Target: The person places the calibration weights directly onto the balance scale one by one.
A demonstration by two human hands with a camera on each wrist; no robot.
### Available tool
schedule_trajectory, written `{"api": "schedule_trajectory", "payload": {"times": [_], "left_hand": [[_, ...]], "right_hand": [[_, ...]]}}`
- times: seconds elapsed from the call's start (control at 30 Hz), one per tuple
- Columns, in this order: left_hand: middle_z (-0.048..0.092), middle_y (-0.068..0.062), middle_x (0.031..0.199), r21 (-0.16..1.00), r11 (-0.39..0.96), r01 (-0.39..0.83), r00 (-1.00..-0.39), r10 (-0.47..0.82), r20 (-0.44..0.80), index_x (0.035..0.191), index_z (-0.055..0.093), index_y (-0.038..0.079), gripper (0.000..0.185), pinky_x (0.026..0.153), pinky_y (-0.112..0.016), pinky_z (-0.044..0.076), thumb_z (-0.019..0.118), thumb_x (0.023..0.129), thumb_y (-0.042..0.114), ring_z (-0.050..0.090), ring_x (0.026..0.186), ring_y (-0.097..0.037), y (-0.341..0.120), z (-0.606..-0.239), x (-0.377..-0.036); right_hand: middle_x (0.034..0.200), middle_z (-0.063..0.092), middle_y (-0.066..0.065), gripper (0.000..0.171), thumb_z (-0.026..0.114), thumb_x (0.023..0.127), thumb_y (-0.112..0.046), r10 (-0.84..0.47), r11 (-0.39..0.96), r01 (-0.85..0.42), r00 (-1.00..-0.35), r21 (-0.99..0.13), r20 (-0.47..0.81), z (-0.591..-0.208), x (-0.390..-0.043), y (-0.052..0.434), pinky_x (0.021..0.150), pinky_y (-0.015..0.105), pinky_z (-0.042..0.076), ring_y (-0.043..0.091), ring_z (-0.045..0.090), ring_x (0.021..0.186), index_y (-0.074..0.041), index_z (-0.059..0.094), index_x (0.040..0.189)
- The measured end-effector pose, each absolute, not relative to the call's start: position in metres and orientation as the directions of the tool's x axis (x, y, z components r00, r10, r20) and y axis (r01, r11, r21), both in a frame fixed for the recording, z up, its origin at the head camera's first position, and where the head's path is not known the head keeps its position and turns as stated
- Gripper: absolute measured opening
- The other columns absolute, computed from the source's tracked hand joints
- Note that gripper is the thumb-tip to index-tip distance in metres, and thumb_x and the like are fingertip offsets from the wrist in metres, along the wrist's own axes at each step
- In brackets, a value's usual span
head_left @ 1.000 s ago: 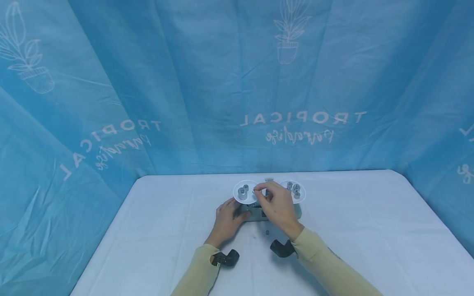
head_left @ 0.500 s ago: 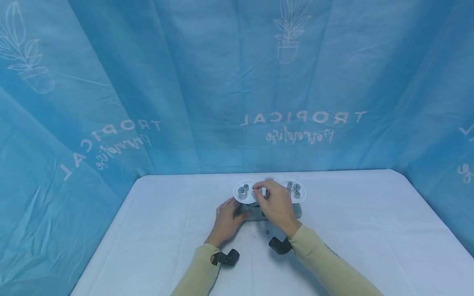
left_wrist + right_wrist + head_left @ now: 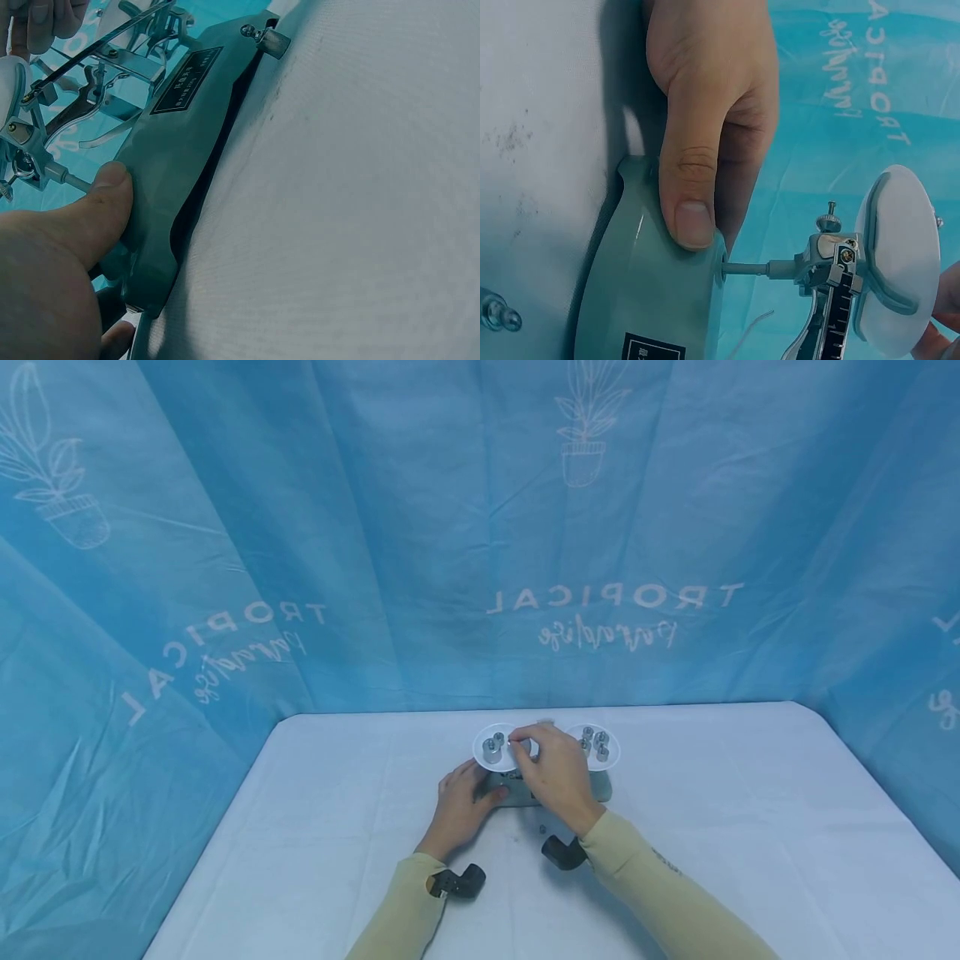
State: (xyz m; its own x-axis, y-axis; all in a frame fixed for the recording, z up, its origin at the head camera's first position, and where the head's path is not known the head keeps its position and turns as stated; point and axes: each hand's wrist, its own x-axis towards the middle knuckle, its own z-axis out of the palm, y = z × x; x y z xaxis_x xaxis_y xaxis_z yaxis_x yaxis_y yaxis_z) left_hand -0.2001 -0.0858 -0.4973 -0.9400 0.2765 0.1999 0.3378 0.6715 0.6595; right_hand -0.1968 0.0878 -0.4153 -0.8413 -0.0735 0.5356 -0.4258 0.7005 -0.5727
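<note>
A green balance scale (image 3: 513, 795) with two white pans stands at the far middle of the table. My left hand (image 3: 461, 806) grips the left end of its base, the thumb (image 3: 109, 199) lying on the front face in the left wrist view. A large weight (image 3: 491, 751) and a smaller one (image 3: 498, 738) sit on the left pan (image 3: 504, 765). Over that pan's right side my right hand (image 3: 558, 777) pinches a tiny thing, seemingly a small weight, mostly covered by thumb and forefinger. Several metal weights (image 3: 602, 753) stand on the right pan (image 3: 613, 758), partly behind this hand.
A small knobbed weight (image 3: 274, 43) lies on the white tablecloth (image 3: 337, 827) in front of the base. Blue printed curtains (image 3: 420, 568) hang behind and at both sides. Black wrist cameras (image 3: 564, 853) jut inward from both sleeves.
My right hand has shifted slightly left over the left pan, its fingertips still together. The left hand and the weights on the pans stay in place.
</note>
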Motion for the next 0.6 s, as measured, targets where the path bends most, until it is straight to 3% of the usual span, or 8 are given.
{"api": "schedule_trajectory", "payload": {"times": [0.2, 0.6], "left_hand": [[0.052, -0.006, 0.15, 0.659, 0.671, 0.341, -0.939, 0.279, 0.202, 0.148, 0.05, 0.014, 0.059, 0.118, -0.059, 0.02, 0.062, 0.098, 0.042, 0.038, 0.144, -0.03, -0.0861, -0.4987, -0.2009], [0.052, -0.007, 0.149, 0.672, 0.665, 0.327, -0.943, 0.275, 0.187, 0.147, 0.051, 0.012, 0.058, 0.118, -0.059, 0.019, 0.064, 0.098, 0.04, 0.037, 0.144, -0.031, -0.0861, -0.4969, -0.2008]], "right_hand": [[0.099, 0.075, 0.005, 0.008, 0.073, 0.091, -0.013, -0.089, 0.726, -0.429, -0.834, -0.538, 0.544, -0.4136, -0.1973, 0.0862, 0.078, 0.041, 0.059, 0.025, 0.072, 0.091, -0.011, 0.077, 0.097], [0.1, 0.075, 0.008, 0.008, 0.075, 0.089, -0.013, -0.1, 0.763, -0.438, -0.806, -0.475, 0.584, -0.415, -0.1997, 0.0823, 0.069, 0.042, 0.06, 0.028, 0.073, 0.087, -0.01, 0.077, 0.096]]}}
